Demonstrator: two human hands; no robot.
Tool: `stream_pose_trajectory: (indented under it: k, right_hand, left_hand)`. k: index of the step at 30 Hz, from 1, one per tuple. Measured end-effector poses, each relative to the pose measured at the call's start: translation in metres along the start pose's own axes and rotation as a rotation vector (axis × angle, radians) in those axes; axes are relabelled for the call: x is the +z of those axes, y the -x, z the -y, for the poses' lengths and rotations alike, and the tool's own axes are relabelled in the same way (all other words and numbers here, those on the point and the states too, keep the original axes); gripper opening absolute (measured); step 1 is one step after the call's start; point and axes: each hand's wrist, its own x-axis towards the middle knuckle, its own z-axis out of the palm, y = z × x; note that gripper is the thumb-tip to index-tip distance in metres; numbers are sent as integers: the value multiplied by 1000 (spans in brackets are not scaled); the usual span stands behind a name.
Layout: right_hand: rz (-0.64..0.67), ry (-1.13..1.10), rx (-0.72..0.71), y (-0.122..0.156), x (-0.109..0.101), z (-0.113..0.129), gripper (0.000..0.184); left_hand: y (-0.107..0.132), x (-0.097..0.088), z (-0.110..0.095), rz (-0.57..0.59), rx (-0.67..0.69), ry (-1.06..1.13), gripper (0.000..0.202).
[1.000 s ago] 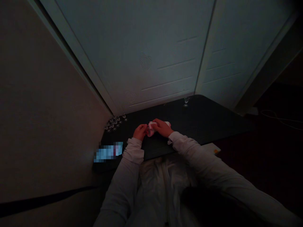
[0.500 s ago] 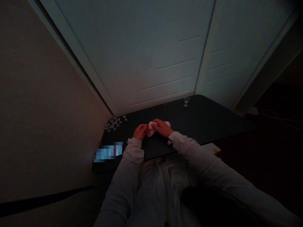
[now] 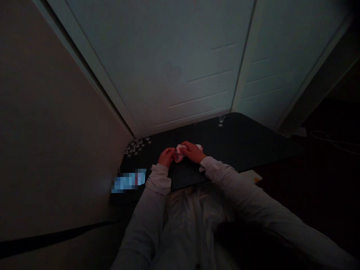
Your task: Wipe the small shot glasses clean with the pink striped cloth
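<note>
Over the dark table, my left hand (image 3: 166,156) is closed, its fingertips pinching what looks like a small stemmed glass (image 3: 176,155), mostly hidden and dim. My right hand (image 3: 192,151) is wrapped around a white cloth or tissue (image 3: 180,149) and presses it against the glass. More of the white material sticks out beyond the right knuckles. Both hands meet near the middle of the table, close to its front edge.
Several small stemmed glasses (image 3: 136,147) cluster at the table's back left corner. One glass (image 3: 221,120) stands upright alone at the back right. A blurred, lit blue screen (image 3: 129,181) lies at front left. Behind the black table (image 3: 239,142) rises a pale panelled door (image 3: 197,90).
</note>
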Motion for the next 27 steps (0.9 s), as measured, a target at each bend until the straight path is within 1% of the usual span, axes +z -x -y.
stream_pose_trajectory:
  k: [6,12,16,22,27]
  right_hand:
    - [3,-23,16,0,0,1,24]
    - [-2,-42,14,0,-1,-1,22]
    - [-5,-47,14,-1,-1,-2,22]
    - [-21,-2,12,0,0,0,24]
    - [-24,12,21,1,0,2,26]
  left_hand:
    - [-1,-1,1,-15,-14,-34,31]
    - [1,0,0,25,-7,-19,31]
    - [2,2,-2,11,-16,-23,30]
    - [1,1,-1,-3,-16,-15,32]
    - [0,-1,1,8,-7,-25,34]
